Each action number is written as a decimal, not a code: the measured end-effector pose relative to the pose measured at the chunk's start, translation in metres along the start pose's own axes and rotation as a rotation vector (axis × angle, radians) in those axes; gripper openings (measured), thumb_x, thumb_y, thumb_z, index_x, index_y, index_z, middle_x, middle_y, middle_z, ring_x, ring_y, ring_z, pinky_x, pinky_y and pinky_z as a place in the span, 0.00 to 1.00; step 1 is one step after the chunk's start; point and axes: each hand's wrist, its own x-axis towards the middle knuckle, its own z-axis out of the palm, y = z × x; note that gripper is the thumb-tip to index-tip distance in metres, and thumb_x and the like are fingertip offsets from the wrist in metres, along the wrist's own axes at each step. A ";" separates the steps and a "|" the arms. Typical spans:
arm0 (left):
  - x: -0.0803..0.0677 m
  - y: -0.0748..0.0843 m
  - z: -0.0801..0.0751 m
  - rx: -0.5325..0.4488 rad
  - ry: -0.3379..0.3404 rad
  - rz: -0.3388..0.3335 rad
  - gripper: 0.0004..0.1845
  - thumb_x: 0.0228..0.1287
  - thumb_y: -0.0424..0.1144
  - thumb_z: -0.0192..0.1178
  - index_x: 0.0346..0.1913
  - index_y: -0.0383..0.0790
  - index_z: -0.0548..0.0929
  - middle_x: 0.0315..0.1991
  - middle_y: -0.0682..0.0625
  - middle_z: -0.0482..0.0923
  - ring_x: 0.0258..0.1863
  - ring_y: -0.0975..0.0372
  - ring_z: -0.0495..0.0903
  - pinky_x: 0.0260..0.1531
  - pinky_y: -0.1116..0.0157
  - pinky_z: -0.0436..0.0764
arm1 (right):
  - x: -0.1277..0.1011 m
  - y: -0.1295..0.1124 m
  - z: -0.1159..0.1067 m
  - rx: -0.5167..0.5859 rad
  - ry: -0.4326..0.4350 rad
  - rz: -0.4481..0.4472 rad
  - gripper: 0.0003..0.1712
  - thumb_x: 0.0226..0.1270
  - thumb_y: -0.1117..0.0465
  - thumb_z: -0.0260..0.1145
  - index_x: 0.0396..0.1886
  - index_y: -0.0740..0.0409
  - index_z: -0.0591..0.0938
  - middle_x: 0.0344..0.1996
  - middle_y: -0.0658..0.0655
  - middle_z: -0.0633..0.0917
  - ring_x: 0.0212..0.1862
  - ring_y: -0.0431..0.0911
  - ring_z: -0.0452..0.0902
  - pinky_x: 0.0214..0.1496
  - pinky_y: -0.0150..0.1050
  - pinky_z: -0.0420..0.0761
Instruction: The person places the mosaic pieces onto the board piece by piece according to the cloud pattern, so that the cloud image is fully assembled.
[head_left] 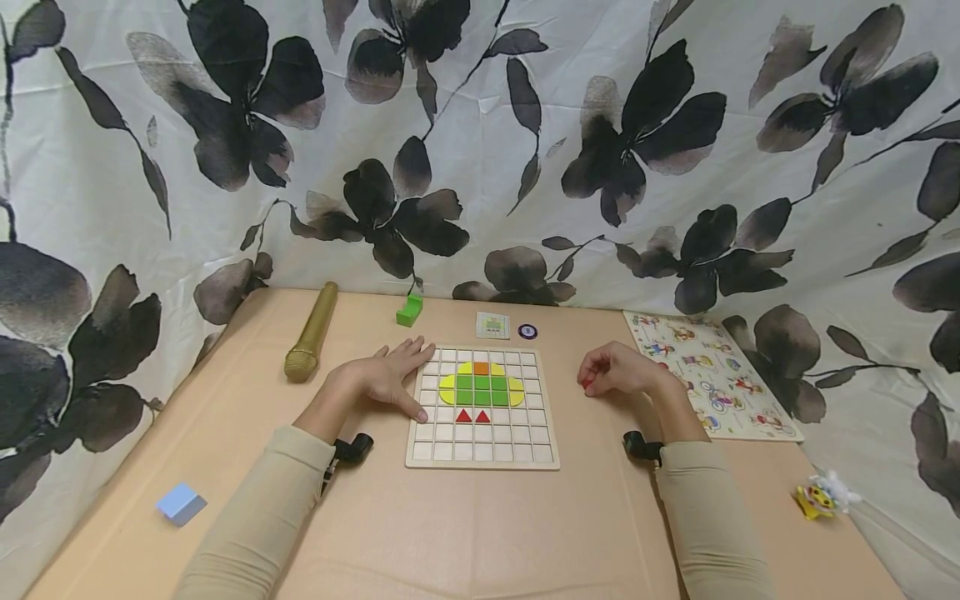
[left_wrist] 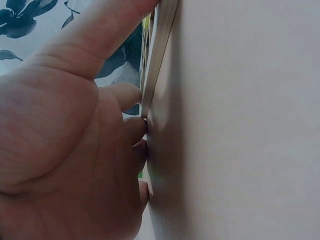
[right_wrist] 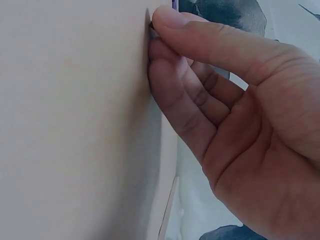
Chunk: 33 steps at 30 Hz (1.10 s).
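Note:
A white grid board (head_left: 482,451) in a pale wooden frame lies flat on the table. Set in its squares are green (head_left: 482,390), yellow (head_left: 447,390) and orange (head_left: 480,368) pieces, with two red triangles (head_left: 482,417) below them. My left hand (head_left: 382,379) rests at the board's left edge, fingers spread; in the left wrist view its thumb (left_wrist: 107,37) reaches over the board's wooden side (left_wrist: 162,45). To the right of the board, my right hand (head_left: 621,371) pinches a small red piece (head_left: 587,384) just above or on the table; fingers hide most of it.
Behind the board lie a patterned card (head_left: 492,326), a round dark token (head_left: 528,332) and a green block (head_left: 409,311). A gold microphone (head_left: 309,337) and blue block (head_left: 181,504) lie left. An illustrated board (head_left: 708,375) and small yellow toy (head_left: 817,498) are right.

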 end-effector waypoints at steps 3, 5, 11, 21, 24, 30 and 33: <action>0.000 0.000 0.001 0.001 0.001 -0.001 0.72 0.46 0.68 0.77 0.85 0.41 0.45 0.86 0.38 0.34 0.85 0.44 0.33 0.81 0.38 0.38 | 0.001 -0.004 0.002 -0.002 0.031 -0.004 0.10 0.57 0.72 0.78 0.38 0.66 0.88 0.32 0.63 0.88 0.33 0.43 0.80 0.37 0.30 0.80; -0.001 0.000 0.001 0.002 0.003 -0.001 0.72 0.46 0.68 0.77 0.85 0.41 0.45 0.86 0.38 0.34 0.85 0.44 0.34 0.81 0.38 0.39 | 0.003 -0.009 0.004 -0.004 0.068 -0.012 0.09 0.58 0.71 0.78 0.38 0.63 0.88 0.32 0.62 0.89 0.34 0.44 0.80 0.38 0.31 0.80; -0.001 0.001 0.003 0.009 0.007 0.003 0.72 0.47 0.68 0.77 0.85 0.41 0.45 0.86 0.37 0.34 0.85 0.44 0.34 0.81 0.37 0.38 | 0.015 -0.032 0.018 0.032 0.173 -0.049 0.09 0.59 0.66 0.79 0.38 0.58 0.88 0.35 0.59 0.89 0.36 0.46 0.82 0.39 0.32 0.82; -0.002 0.001 0.005 0.016 0.008 0.003 0.72 0.47 0.68 0.77 0.85 0.41 0.44 0.86 0.37 0.33 0.85 0.44 0.33 0.81 0.37 0.38 | 0.032 -0.076 0.054 0.024 0.109 -0.146 0.08 0.59 0.69 0.78 0.38 0.58 0.88 0.32 0.56 0.90 0.35 0.48 0.84 0.40 0.32 0.85; -0.002 0.001 0.006 0.013 0.012 0.002 0.72 0.47 0.68 0.77 0.85 0.41 0.45 0.86 0.37 0.33 0.85 0.44 0.33 0.81 0.37 0.38 | 0.035 -0.086 0.066 0.025 0.037 -0.164 0.09 0.59 0.71 0.77 0.38 0.59 0.88 0.31 0.56 0.90 0.34 0.47 0.83 0.39 0.32 0.86; -0.003 0.002 0.007 0.014 0.015 0.000 0.72 0.47 0.68 0.77 0.85 0.41 0.45 0.86 0.37 0.33 0.85 0.44 0.33 0.81 0.37 0.38 | 0.039 -0.099 0.086 -0.028 -0.062 -0.180 0.09 0.59 0.71 0.78 0.37 0.59 0.88 0.30 0.53 0.89 0.31 0.45 0.82 0.37 0.32 0.84; -0.003 0.003 0.008 0.016 0.017 -0.001 0.72 0.47 0.68 0.77 0.85 0.41 0.45 0.86 0.37 0.34 0.85 0.44 0.34 0.81 0.37 0.38 | 0.039 -0.103 0.093 -0.100 -0.097 -0.185 0.09 0.59 0.69 0.79 0.38 0.58 0.88 0.30 0.50 0.89 0.31 0.43 0.81 0.37 0.32 0.84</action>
